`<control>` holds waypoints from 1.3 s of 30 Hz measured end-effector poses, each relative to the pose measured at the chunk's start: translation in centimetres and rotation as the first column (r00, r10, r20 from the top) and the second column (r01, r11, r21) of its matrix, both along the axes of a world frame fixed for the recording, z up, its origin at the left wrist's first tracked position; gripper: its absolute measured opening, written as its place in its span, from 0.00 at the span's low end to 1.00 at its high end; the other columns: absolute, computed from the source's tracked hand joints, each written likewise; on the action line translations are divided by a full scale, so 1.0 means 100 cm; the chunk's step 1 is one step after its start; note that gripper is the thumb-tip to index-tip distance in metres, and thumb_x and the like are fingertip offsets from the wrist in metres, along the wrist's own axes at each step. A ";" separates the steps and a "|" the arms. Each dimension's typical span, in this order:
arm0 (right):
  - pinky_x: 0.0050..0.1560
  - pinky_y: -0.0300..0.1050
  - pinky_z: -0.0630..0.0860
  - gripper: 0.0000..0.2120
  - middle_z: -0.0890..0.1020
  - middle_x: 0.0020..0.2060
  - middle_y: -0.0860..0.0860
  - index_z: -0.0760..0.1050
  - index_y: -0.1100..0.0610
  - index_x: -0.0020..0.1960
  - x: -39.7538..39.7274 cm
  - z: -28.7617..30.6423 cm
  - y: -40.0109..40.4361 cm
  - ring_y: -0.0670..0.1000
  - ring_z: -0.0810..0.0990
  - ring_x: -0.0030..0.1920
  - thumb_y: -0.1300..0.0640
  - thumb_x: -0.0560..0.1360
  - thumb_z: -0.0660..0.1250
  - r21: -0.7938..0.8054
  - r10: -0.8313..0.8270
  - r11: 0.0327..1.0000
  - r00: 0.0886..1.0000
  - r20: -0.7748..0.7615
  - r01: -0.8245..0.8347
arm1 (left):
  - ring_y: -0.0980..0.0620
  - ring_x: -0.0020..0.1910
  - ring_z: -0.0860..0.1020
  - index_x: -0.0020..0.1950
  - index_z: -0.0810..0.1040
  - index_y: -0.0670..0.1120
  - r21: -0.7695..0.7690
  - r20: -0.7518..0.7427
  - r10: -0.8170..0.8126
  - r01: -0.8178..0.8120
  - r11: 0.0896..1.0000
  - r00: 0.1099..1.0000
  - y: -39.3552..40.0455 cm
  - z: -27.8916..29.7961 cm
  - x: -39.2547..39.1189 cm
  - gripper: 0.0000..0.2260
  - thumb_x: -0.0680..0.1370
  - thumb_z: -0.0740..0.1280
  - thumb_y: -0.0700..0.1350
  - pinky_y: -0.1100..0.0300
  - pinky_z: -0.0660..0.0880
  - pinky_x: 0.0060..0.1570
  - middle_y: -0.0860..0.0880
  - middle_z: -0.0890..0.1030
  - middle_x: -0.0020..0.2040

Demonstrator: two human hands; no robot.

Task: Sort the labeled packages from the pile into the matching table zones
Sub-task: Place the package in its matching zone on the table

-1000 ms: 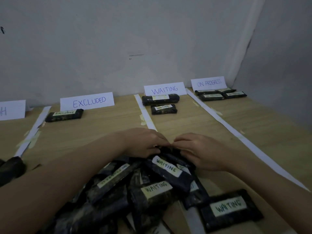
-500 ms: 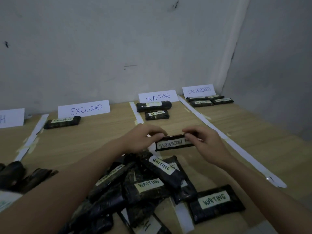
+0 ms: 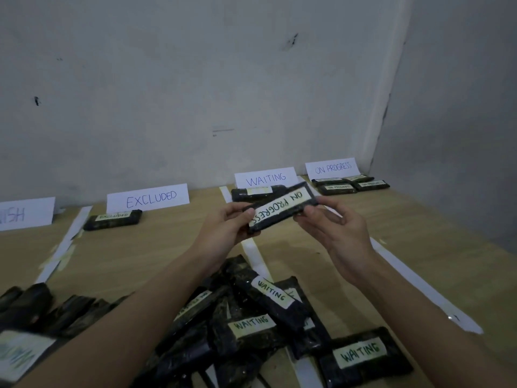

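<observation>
Excluded zone: at the left we see the EXCLUDED sign point(image 3: 148, 198) with one package point(image 3: 112, 219) lying before it on the tabletop point(image 3: 134, 253).
Pile: the pile point(image 3: 251, 326) sits near us; its readable labels say WAITING.
Left hand: our left hand point(image 3: 223, 231) pinches the lower-left end of the held package.
Held package: the ON PROGRESS package point(image 3: 279, 210), half a second ago just above the pile, is now raised and tilted, label readable.
Right hand: our right hand point(image 3: 333, 228) closes its grip on the upper-right end.
Meaning: we judge the label is read; the package belongs far right.
On Progress zone: the ON PROGRESS sign point(image 3: 332, 167) has sorted packages point(image 3: 349, 184) before it.
</observation>
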State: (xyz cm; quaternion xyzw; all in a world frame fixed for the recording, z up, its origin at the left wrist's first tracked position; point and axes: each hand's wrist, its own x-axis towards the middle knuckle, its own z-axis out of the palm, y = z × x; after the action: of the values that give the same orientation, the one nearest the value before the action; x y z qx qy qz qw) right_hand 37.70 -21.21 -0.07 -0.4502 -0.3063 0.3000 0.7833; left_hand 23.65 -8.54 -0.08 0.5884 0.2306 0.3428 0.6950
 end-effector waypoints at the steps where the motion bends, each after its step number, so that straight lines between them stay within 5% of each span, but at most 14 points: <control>1: 0.48 0.46 0.81 0.15 0.84 0.43 0.59 0.75 0.62 0.51 -0.003 0.000 0.001 0.56 0.84 0.45 0.62 0.65 0.71 -0.002 0.006 1.000 1.000 -0.010 -0.006 | 0.54 0.37 0.82 0.48 0.75 0.40 -0.044 0.022 -0.008 0.009 0.999 1.000 -0.001 -0.001 -0.001 0.02 0.77 0.63 0.36 0.64 0.80 0.39 0.44 0.82 0.45; 4: 0.49 0.48 0.81 0.08 0.83 0.46 0.60 0.75 0.63 0.51 -0.011 -0.005 0.004 0.56 0.84 0.47 0.65 0.72 0.67 -0.061 -0.040 0.997 0.998 0.046 0.043 | 0.48 0.39 0.83 0.48 0.72 0.40 -0.071 -0.036 -0.102 0.099 0.993 0.994 -0.005 -0.005 -0.004 0.03 0.76 0.64 0.35 0.62 0.80 0.39 0.43 0.82 0.46; 8: 0.45 0.43 0.81 0.09 0.83 0.46 0.54 0.78 0.57 0.53 -0.012 -0.005 0.006 0.51 0.83 0.47 0.65 0.76 0.63 -0.109 -0.113 0.982 0.938 0.327 0.157 | 0.55 0.44 0.81 0.49 0.76 0.44 0.272 -0.376 -0.101 0.214 0.938 0.921 -0.010 -0.007 -0.007 0.06 0.74 0.69 0.39 0.61 0.77 0.45 0.51 0.83 0.45; 13: 0.41 0.30 0.73 0.13 0.80 0.48 0.50 0.78 0.56 0.59 -0.001 -0.006 0.003 0.45 0.78 0.47 0.62 0.77 0.61 -0.141 -0.042 0.940 0.516 0.856 0.311 | 0.53 0.49 0.80 0.55 0.76 0.46 0.276 -0.260 -0.013 0.087 0.957 0.965 -0.014 0.007 0.001 0.08 0.76 0.66 0.43 0.60 0.78 0.46 0.49 0.82 0.49; 19: 0.47 0.48 0.76 0.12 0.81 0.48 0.53 0.77 0.58 0.58 0.015 -0.010 -0.004 0.51 0.78 0.47 0.59 0.76 0.61 -0.055 -0.059 0.913 0.264 0.963 0.405 | 0.52 0.41 0.80 0.45 0.79 0.43 0.200 -0.298 -0.054 0.118 0.973 0.953 -0.020 0.003 0.022 0.04 0.76 0.65 0.37 0.65 0.79 0.38 0.45 0.82 0.45; 23: 0.44 0.48 0.74 0.17 0.80 0.46 0.50 0.76 0.54 0.54 0.034 -0.016 -0.013 0.51 0.79 0.44 0.46 0.70 0.64 0.024 0.045 0.838 -0.113 0.993 0.545 | 0.51 0.40 0.79 0.44 0.77 0.41 0.103 -0.246 0.020 0.005 0.995 0.969 -0.026 -0.003 0.048 0.04 0.76 0.64 0.35 0.68 0.79 0.35 0.43 0.79 0.44; 25: 0.43 0.47 0.74 0.20 0.80 0.44 0.51 0.77 0.55 0.52 0.046 -0.018 -0.016 0.52 0.80 0.43 0.45 0.65 0.73 0.032 0.131 0.796 -0.223 0.966 0.605 | 0.50 0.40 0.79 0.43 0.76 0.41 0.093 -0.251 0.068 -0.046 0.995 0.966 -0.028 -0.008 0.064 0.04 0.77 0.64 0.35 0.68 0.79 0.34 0.42 0.79 0.45; 29: 0.36 0.47 0.76 0.24 0.81 0.42 0.53 0.79 0.58 0.51 0.077 -0.023 -0.018 0.55 0.80 0.39 0.51 0.58 0.79 -0.041 0.234 0.778 -0.228 0.945 0.627 | 0.52 0.38 0.79 0.44 0.75 0.41 0.058 -0.256 0.072 -0.058 0.997 0.964 -0.029 -0.015 0.099 0.04 0.77 0.63 0.35 0.68 0.79 0.34 0.44 0.78 0.44; 35: 0.48 0.53 0.76 0.27 0.75 0.58 0.55 0.67 0.56 0.69 0.134 -0.027 -0.001 0.57 0.71 0.59 0.56 0.72 0.69 -0.192 0.310 0.760 -0.088 0.947 0.621 | 0.51 0.38 0.79 0.42 0.74 0.42 0.014 -0.231 -0.044 0.049 0.999 0.972 -0.016 -0.019 0.150 0.06 0.77 0.62 0.34 0.67 0.78 0.37 0.45 0.78 0.40; 37: 0.52 0.52 0.74 0.26 0.74 0.61 0.54 0.66 0.55 0.69 0.157 -0.029 0.012 0.56 0.69 0.61 0.56 0.73 0.67 -0.204 0.327 0.738 -0.076 0.942 0.643 | 0.51 0.42 0.78 0.46 0.76 0.43 0.196 -0.319 -0.006 0.073 0.978 0.948 -0.005 -0.027 0.166 0.03 0.78 0.63 0.37 0.64 0.77 0.42 0.46 0.78 0.43; 39: 0.53 0.48 0.72 0.23 0.73 0.63 0.52 0.66 0.54 0.69 0.183 -0.034 0.027 0.55 0.68 0.63 0.57 0.75 0.65 -0.219 0.358 0.697 -0.066 0.931 0.683 | 0.52 0.53 0.76 0.58 0.75 0.44 0.539 -0.487 0.080 0.227 0.811 0.870 0.009 -0.041 0.175 0.09 0.78 0.62 0.42 0.64 0.72 0.52 0.48 0.77 0.52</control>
State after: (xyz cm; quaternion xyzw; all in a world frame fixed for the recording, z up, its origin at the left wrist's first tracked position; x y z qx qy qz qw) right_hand 56.01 -18.50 -3.50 -0.8031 -0.5662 -0.1476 0.1127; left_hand 41.15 -7.63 -4.19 0.8474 0.2588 0.2086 0.4141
